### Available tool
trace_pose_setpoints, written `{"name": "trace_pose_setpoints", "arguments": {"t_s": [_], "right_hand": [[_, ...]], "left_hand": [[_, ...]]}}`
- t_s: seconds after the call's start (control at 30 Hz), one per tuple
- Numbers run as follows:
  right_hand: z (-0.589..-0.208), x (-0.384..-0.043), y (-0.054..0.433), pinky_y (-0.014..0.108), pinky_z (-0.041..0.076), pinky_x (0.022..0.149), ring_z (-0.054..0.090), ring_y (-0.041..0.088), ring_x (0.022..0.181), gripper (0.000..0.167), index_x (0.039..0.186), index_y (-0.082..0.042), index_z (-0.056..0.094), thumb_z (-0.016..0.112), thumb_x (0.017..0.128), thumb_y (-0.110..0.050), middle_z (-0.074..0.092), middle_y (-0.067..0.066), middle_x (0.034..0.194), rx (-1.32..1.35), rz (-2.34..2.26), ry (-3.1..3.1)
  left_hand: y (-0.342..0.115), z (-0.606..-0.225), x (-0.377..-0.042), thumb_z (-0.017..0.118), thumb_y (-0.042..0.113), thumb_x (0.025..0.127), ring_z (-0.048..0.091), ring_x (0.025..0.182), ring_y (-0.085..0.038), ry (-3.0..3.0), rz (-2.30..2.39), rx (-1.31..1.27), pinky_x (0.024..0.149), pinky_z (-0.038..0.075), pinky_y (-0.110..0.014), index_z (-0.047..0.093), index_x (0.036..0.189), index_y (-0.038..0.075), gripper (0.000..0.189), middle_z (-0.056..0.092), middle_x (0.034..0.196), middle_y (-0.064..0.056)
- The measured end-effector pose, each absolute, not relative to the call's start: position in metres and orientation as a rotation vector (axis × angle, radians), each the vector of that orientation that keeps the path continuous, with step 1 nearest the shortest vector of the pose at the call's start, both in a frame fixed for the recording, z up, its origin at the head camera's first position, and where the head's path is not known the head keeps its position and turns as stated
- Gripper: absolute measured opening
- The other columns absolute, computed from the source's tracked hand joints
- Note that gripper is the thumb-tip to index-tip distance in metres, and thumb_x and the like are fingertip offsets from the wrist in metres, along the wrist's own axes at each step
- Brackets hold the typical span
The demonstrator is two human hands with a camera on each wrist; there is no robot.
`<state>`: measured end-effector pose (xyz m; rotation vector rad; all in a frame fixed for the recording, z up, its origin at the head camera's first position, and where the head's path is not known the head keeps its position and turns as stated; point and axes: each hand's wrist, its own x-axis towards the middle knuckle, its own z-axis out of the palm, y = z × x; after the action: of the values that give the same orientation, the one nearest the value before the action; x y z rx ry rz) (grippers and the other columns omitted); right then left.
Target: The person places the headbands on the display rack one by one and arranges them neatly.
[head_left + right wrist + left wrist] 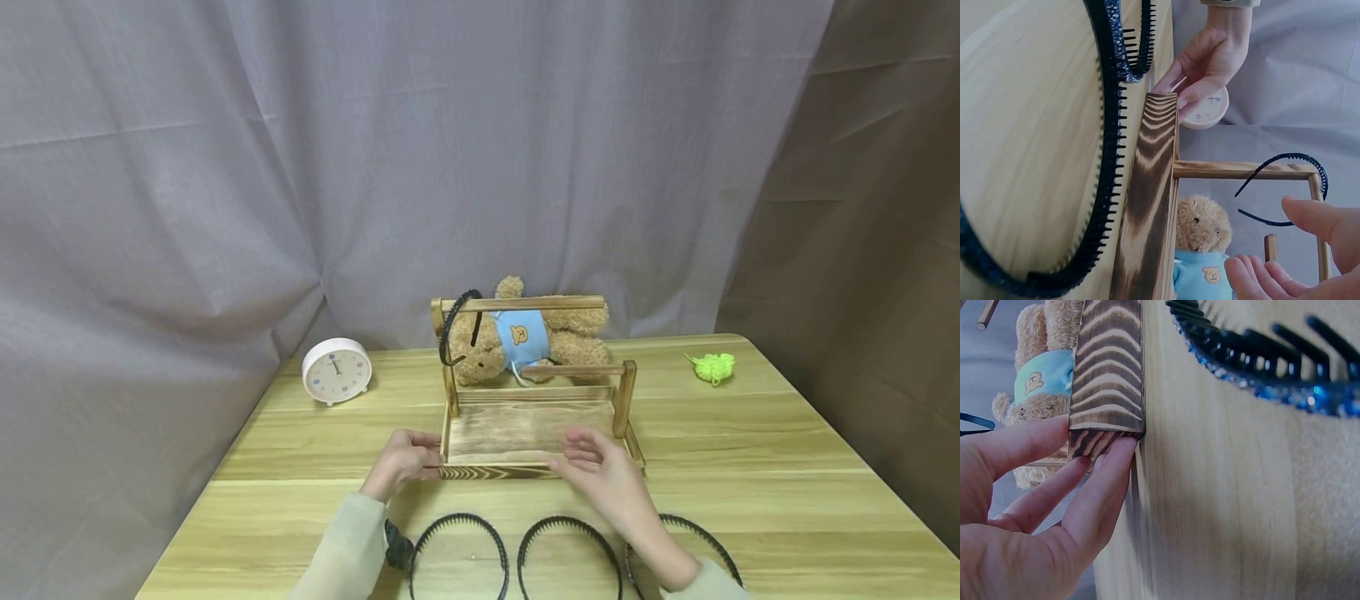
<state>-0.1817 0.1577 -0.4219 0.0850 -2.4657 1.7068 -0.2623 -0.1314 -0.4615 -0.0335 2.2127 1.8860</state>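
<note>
A wooden rack (525, 472) with a shallow tray base and two bars at different heights stands on the table. My left hand (408, 458) pinches its front left corner between thumb and fingers, clearest in the left wrist view. A black toothed headband (446, 337) hangs over the upper bar near its left post. My right hand (600, 475) is near the tray's front edge with relaxed fingers, holding nothing; in the right wrist view its thumb and fingers (1319, 215) are apart. Three more headbands lie in front, including a middle one (570, 520) with its teeth inward.
Behind the rack lies a teddy bear (522, 333) in a blue top. A round white clock (337, 372) stands at the left, a bright green yarn-like bundle (713, 367) at the right. A dark scrunchie-like item (397, 546) is beside my left sleeve. Grey curtain (480, 167) hangs behind.
</note>
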Motion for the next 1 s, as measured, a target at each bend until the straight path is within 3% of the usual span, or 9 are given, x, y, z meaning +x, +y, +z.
{"name": "trace_pose_setpoints", "arguments": {"t_s": [0.53, 1.0], "right_hand": [[-0.43, -0.175, 0.179, 0.03, 0.057, 0.092, 0.063, 0.033, 0.112, 0.052, 0.127, 0.002, 0.056, 0.076, 0.084, -0.019, 0.061, 0.024, 0.127, -0.001, 1.662, -2.584], [-0.434, -0.17, 0.207, 0.039, 0.05, 0.103, 0.054, 0.038, 0.123, 0.068, 0.135, 0.006, 0.046, 0.075, 0.085, -0.03, 0.055, 0.026, 0.133, -0.014, 1.555, -2.747]], "left_hand": [[-0.132, -0.462, -0.263, 0.061, -0.016, 0.079, 0.068, 0.083, -0.025, 2.218, 1.877, -0.039, 0.08, 0.062, -0.042, 0.055, 0.12, -0.021, 0.041, 0.063, 0.106, -0.035], [-0.132, -0.463, -0.264, 0.06, -0.015, 0.08, 0.069, 0.087, -0.031, 2.225, 1.876, -0.056, 0.08, 0.062, -0.042, 0.055, 0.12, -0.021, 0.04, 0.061, 0.108, -0.034]]}}
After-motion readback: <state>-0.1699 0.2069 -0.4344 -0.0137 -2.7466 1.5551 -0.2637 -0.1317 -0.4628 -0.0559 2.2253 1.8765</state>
